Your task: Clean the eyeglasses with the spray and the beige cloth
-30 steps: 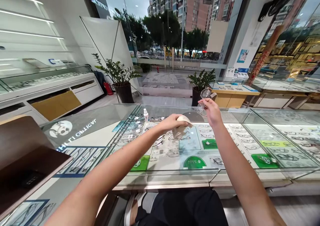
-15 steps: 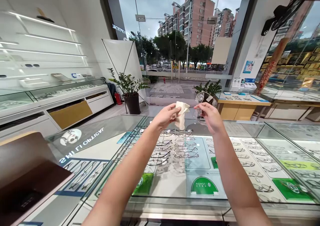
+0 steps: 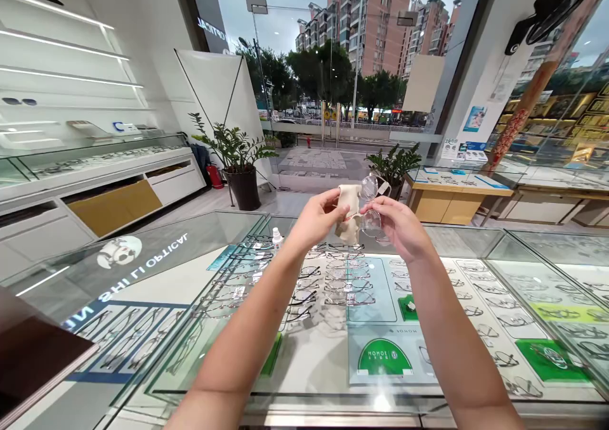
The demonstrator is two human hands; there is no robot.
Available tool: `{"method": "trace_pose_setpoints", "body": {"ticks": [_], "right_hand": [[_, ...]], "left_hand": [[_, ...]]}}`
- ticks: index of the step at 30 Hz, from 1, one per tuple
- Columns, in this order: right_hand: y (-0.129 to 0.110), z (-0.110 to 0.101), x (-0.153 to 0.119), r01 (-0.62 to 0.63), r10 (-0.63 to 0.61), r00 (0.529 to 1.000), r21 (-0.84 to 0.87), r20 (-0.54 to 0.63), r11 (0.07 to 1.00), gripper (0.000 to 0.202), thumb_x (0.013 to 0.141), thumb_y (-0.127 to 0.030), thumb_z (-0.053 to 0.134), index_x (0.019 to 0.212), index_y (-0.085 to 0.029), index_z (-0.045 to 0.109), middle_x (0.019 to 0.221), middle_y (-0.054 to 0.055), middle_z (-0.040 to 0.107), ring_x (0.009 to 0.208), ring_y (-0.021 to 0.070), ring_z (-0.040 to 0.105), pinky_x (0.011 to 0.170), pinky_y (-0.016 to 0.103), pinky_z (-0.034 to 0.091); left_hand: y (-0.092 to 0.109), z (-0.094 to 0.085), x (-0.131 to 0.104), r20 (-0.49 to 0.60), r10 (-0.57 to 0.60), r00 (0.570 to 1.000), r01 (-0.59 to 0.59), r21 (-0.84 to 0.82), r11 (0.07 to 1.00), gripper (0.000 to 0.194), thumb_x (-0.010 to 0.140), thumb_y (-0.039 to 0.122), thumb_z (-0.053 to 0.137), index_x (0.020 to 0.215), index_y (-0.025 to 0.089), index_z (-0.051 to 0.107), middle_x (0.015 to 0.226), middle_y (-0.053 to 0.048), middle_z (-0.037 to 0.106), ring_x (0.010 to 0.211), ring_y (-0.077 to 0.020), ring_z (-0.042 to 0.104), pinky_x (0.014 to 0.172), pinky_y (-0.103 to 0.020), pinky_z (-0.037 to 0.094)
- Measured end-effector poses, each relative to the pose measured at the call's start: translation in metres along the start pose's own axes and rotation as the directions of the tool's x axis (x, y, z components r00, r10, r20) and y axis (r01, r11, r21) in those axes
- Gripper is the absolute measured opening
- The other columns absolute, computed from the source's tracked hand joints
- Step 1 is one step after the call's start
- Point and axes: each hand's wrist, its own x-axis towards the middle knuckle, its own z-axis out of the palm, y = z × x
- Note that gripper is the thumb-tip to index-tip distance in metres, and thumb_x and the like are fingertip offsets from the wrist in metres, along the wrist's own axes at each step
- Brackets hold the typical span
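Above the glass counter, my left hand point(image 3: 323, 217) is closed on a cream cleaning cloth point(image 3: 349, 201), which hangs below and above the fingers. My right hand point(image 3: 394, 221) pinches a pair of thin-framed clear eyeglasses point(image 3: 370, 187), held with one lens above the fingers and the other below. A small white tag hangs at the glasses' far side. The cloth lies right beside the glasses; whether it touches a lens I cannot tell.
Under the glass countertop point(image 3: 314, 389) are rows of eyeglass frames point(image 3: 349, 284) and green display cards point(image 3: 384, 356). A small white bottle point(image 3: 276, 238) stands beyond my left forearm. At the lower left is a dark brown panel point(image 3: 38, 360). Potted plants point(image 3: 242, 186) stand near the glass doors.
Both hands have come closer together, bringing the cloth up beside the glasses. The glasses have turned so both lenses show. The view has shifted slightly, and the white bottle has come into sight.
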Motion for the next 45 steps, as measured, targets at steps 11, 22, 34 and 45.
{"method": "trace_pose_setpoints", "body": {"ticks": [11, 22, 34, 45], "right_hand": [[-0.012, -0.004, -0.006, 0.045, -0.045, 0.999, -0.027, 0.004, 0.999, 0.010, 0.085, -0.035, 0.076, 0.081, -0.025, 0.074, 0.098, 0.003, 0.075, 0.092, 0.0188, 0.061, 0.083, 0.034, 0.048], [-0.009, -0.007, -0.003, 0.037, -0.036, 0.999, -0.087, 0.014, 0.995, 0.014, 0.083, -0.038, 0.076, 0.082, -0.024, 0.074, 0.098, 0.003, 0.076, 0.092, 0.0189, 0.063, 0.083, 0.034, 0.047], [-0.009, -0.011, -0.002, 0.031, -0.032, 1.000, -0.136, 0.001, 0.990, 0.018, 0.082, -0.043, 0.078, 0.083, -0.026, 0.072, 0.100, 0.004, 0.076, 0.093, 0.0215, 0.063, 0.083, 0.036, 0.047], [-0.011, -0.011, -0.002, 0.053, -0.053, 0.999, -0.126, 0.001, 0.991, 0.016, 0.083, -0.040, 0.076, 0.082, -0.024, 0.074, 0.099, 0.004, 0.076, 0.091, 0.0199, 0.062, 0.079, 0.034, 0.047]], "left_hand": [[0.001, 0.002, -0.003, 0.149, -0.072, 0.986, 0.101, -0.199, 0.975, 0.081, 0.073, 0.020, 0.084, 0.150, 0.024, 0.059, 0.119, -0.011, 0.071, 0.098, -0.0219, 0.064, 0.078, -0.032, 0.053], [0.001, 0.001, -0.003, -0.015, -0.166, 0.986, 0.165, -0.059, 0.985, 0.044, 0.079, 0.048, 0.084, 0.103, 0.013, 0.073, 0.089, -0.008, 0.074, 0.073, -0.0162, 0.063, 0.064, -0.027, 0.045], [0.000, -0.010, -0.002, -0.032, -0.191, 0.981, 0.188, -0.073, 0.979, 0.038, 0.083, 0.049, 0.082, 0.089, 0.018, 0.060, 0.069, -0.001, 0.067, 0.059, -0.0115, 0.057, 0.058, -0.024, 0.040], [0.008, -0.013, -0.002, 0.047, -0.253, 0.966, 0.251, -0.388, 0.887, 0.076, 0.065, 0.024, 0.098, 0.129, 0.015, 0.058, 0.089, -0.005, 0.078, 0.077, -0.0161, 0.071, 0.074, -0.028, 0.052]]}}
